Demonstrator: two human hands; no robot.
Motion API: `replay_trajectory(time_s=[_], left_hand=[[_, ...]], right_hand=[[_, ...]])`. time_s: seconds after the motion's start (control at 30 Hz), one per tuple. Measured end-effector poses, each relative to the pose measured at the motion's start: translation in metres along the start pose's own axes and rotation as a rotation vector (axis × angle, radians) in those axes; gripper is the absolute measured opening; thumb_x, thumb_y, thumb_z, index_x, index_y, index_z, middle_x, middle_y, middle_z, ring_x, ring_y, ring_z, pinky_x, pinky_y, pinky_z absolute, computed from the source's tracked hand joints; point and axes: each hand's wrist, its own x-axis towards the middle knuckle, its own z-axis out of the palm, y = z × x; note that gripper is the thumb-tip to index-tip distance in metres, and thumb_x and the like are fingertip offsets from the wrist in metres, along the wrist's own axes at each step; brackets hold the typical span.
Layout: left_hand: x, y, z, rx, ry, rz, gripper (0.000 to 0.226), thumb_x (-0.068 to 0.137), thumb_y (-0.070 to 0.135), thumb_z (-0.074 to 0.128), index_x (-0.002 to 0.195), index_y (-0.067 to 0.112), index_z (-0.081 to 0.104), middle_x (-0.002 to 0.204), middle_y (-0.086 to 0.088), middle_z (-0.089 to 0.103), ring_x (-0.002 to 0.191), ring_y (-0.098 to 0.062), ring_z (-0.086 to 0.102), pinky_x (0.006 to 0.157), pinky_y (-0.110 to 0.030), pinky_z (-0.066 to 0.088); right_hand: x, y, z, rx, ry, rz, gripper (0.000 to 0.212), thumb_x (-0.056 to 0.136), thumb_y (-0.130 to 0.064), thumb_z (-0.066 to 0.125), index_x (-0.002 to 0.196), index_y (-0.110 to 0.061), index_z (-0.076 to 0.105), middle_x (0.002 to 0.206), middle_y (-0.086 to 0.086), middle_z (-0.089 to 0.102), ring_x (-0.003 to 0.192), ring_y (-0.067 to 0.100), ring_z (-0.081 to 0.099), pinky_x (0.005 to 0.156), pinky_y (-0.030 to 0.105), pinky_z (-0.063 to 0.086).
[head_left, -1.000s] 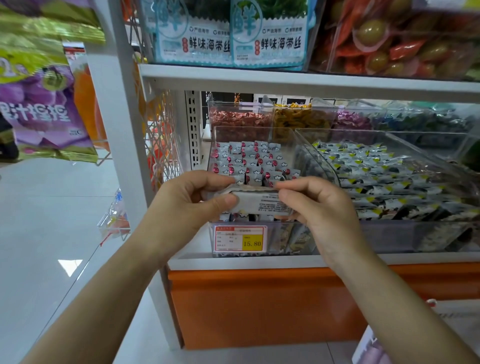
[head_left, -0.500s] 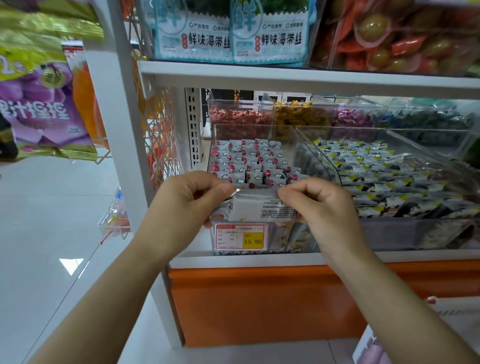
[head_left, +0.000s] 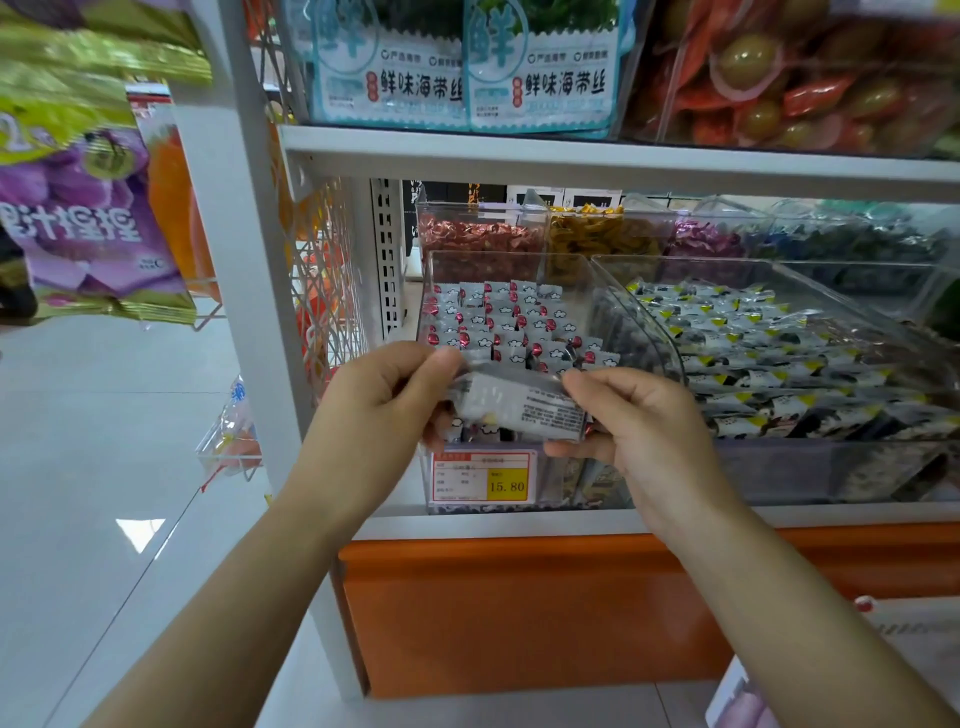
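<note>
The packet is smeared by motion, and its block of print is too small to read; its left end is hidden under the fingers of the left hand, its right end under those of the right hand; hands and packet together cover the front rows of sweets in the clear bin; on the price tag only 15.80 is legible, the rest too fine; the purple bag is cut by the left edge, the seaweed packs by the top edge; a pale thing at the lower right runs off the picture, and what it is cannot be told.
</note>
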Motion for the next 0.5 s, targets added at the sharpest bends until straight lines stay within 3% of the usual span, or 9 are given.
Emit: replay_trajectory(time_s=[0.07,0.13,0.2,0.3,0.4,0.5], left_hand=[[-0.002,0.0,0.003,0.073,-0.078,0.011,0.034,0.077,0.047,0.056,0.102,0.026,0.068,0.077,0.012,0.068,0.069,0.0,0.062,0.063,-0.015,0.052],[-0.002,-0.002,0.006,0.175,-0.076,0.057,0.038,0.08,0.039,0.063,0.117,0.031,0.062,0.092,0.018,0.067,0.079,0.004,0.062,0.068,-0.011,0.051],[-0.001,-0.003,0.007,0.22,-0.008,0.092,0.035,0.086,0.031,0.059,0.121,0.028,0.06,0.092,0.014,0.067,0.079,0.003,0.061,0.066,-0.01,0.049],[0.003,-0.003,0.008,0.29,0.069,0.132,0.033,0.089,0.037,0.051,0.117,0.024,0.062,0.088,0.006,0.068,0.077,-0.001,0.06,0.062,-0.016,0.049],[0.011,-0.003,0.013,0.428,0.104,0.165,0.042,0.09,0.045,0.045,0.11,0.013,0.065,0.091,-0.002,0.067,0.086,-0.018,0.058,0.074,-0.033,0.049],[0.025,-0.007,0.015,0.662,0.107,0.175,0.052,0.092,0.047,0.04,0.127,0.012,0.056,0.127,-0.007,0.057,0.121,-0.024,0.04,0.099,-0.032,0.029]], right_hand=[[0.002,0.002,-0.002,0.01,0.041,0.006,0.019,0.09,-0.015,0.057,0.077,-0.014,0.072,0.077,0.005,0.074,0.067,0.02,0.071,0.053,0.027,0.058],[0.003,0.001,-0.003,0.067,0.028,0.036,0.017,0.088,-0.019,0.059,0.081,-0.01,0.071,0.08,0.006,0.074,0.071,0.019,0.071,0.057,0.026,0.058],[0.004,0.0,-0.003,0.216,-0.055,0.08,0.023,0.077,-0.021,0.065,0.093,-0.005,0.07,0.088,0.007,0.074,0.079,0.018,0.071,0.064,0.023,0.057],[0.005,-0.001,0.0,0.298,-0.082,0.072,0.046,0.065,-0.013,0.069,0.11,-0.007,0.063,0.091,0.003,0.074,0.084,0.017,0.071,0.07,0.022,0.056],[0.012,-0.001,0.003,0.211,0.056,0.002,0.038,0.065,-0.017,0.07,0.1,-0.005,0.062,0.085,0.005,0.071,0.073,0.017,0.071,0.063,0.023,0.056],[0.031,-0.005,0.004,0.104,0.159,-0.046,0.011,0.078,-0.011,0.07,0.084,-0.007,0.062,0.08,0.004,0.069,0.066,0.016,0.07,0.057,0.022,0.057]])
